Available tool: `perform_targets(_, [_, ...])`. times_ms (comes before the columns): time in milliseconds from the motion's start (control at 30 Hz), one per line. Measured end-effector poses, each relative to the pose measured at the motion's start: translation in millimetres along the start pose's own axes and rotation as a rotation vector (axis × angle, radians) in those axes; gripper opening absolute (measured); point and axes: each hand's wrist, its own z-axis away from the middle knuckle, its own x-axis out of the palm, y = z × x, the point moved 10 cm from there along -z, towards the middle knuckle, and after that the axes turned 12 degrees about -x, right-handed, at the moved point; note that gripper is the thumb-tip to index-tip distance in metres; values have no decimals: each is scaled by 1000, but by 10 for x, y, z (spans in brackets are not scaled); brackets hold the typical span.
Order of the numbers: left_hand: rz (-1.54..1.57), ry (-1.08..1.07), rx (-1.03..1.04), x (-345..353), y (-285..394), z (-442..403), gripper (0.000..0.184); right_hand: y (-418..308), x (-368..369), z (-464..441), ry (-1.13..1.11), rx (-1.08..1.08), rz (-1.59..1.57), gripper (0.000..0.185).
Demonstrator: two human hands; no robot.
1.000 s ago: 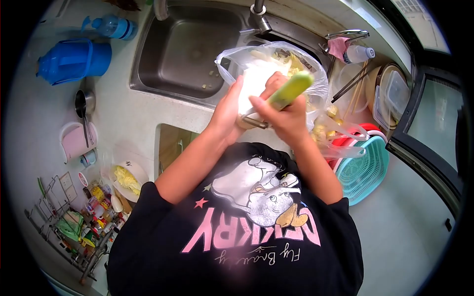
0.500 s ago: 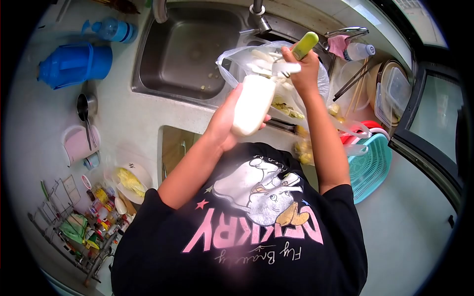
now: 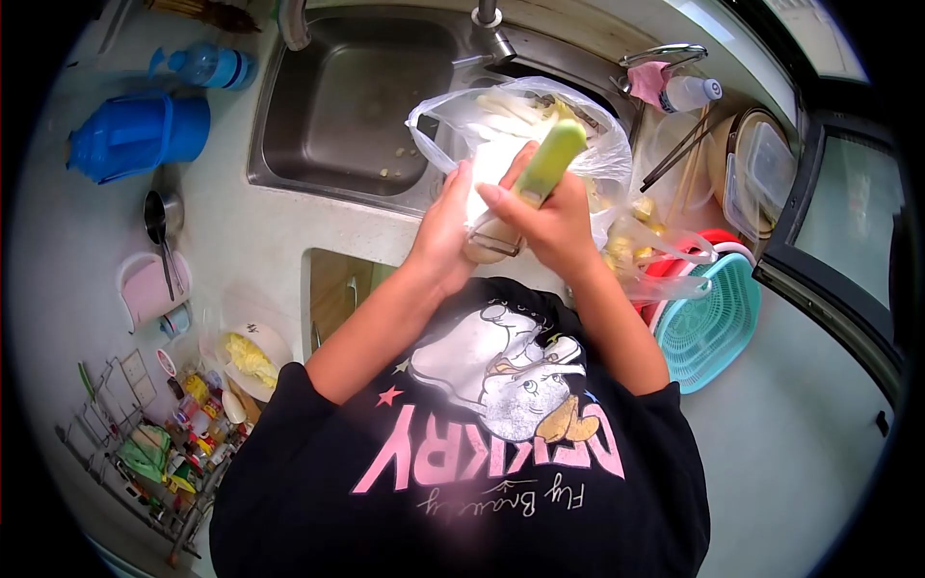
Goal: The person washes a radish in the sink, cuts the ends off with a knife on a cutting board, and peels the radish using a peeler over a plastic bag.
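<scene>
A thick white vegetable [image 3: 491, 166] lies in my left hand [image 3: 441, 234], whose fingers are wrapped round its left side and underside. My right hand [image 3: 554, 217] is closed on a peeler with a light green handle [image 3: 551, 162]. The peeler's metal head touches the near end of the vegetable. Just beyond both hands, an open clear plastic bag [image 3: 602, 154] holds white peelings and yellowish leaves at the sink's right part.
The steel sink [image 3: 361, 96] lies ahead, its faucet [image 3: 493, 40] at the top. A blue jug [image 3: 140, 135] stands left. Right are a bag of yellowish pieces [image 3: 631, 249], a turquoise basket [image 3: 710, 328] and a window frame [image 3: 829, 289]. A bowl [image 3: 275, 345] is lower left.
Half a second ago my right hand was farther out over the bag with the peeler. It has come back to the vegetable, and the peeler's head is at its near end.
</scene>
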Motion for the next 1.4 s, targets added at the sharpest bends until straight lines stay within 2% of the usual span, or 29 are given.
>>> perform_targets(100, [-136, 24, 23, 10, 53, 53, 51, 108, -123, -141, 50, 70, -13, 22])
perform_targets(167, [-162, 48, 33, 36, 60, 121, 47, 371, -419, -317, 196, 34, -59, 23])
perform_targets(200, [-167, 42, 23, 35, 31, 142, 47, 548, -649, -394, 220, 64, 118, 24])
perform_targets(233, [-172, 37, 14, 18, 8, 158, 47, 220, -783, -483, 241, -369, 843, 25])
perform_targets(267, [-181, 31, 6, 1, -9, 173, 47, 123, -783, -549, 163, -448, 946, 24])
perform_targets(333, [-157, 1, 31, 2, 21, 187, 48, 75, -869, -558, 197, -483, 907, 24])
perform_targets(433, [-174, 37, 81, -5, 96, 209, 49, -143, -834, -526, 190, -566, 1040, 25])
perform_targets(533, [-153, 64, 91, -29, 164, 161, 51, 116, -913, -360, 378, 14, 154, 25])
perform_targets(600, [-137, 49, 77, 9, 180, 157, 51, -56, -652, -234, 289, -124, -44, 23])
perform_targets(667, [-82, 6, 32, 62, 154, 146, 51, -236, -228, -61, 142, -84, -159, 17])
perform_targets(733, [-38, -43, -3, 104, 126, 127, 50, -444, 60, -26, -65, -292, -5, 18])
perform_targets(833, [-24, -91, -27, 134, 73, 112, 51, -230, 26, -29, -71, -151, 26, 19])
perform_targets(933, [-60, -80, -45, 132, 25, 146, 54, 66, -285, -211, 149, -51, -146, 21])
perform_targets(1000, [-51, -84, -112, 112, -83, 196, 57, 300, -698, -383, 301, -42, 1, 22])
perform_targets(1067, [-59, -122, -120, 127, -113, 185, 60, 546, -990, -495, 348, -84, 166, 24])
perform_targets(1233, [-79, -130, -20, 196, -2, 86, 61, 317, -1277, -382, 510, -124, 442, 26])
perform_targets(1333, [-91, -62, -34, 154, 70, 22, 59, 57, -1086, -297, 511, -126, 177, 25])
perform_targets(1400, [-92, -50, -24, 149, 106, -2, 58, -26, -738, -229, 315, -150, -44, 22])
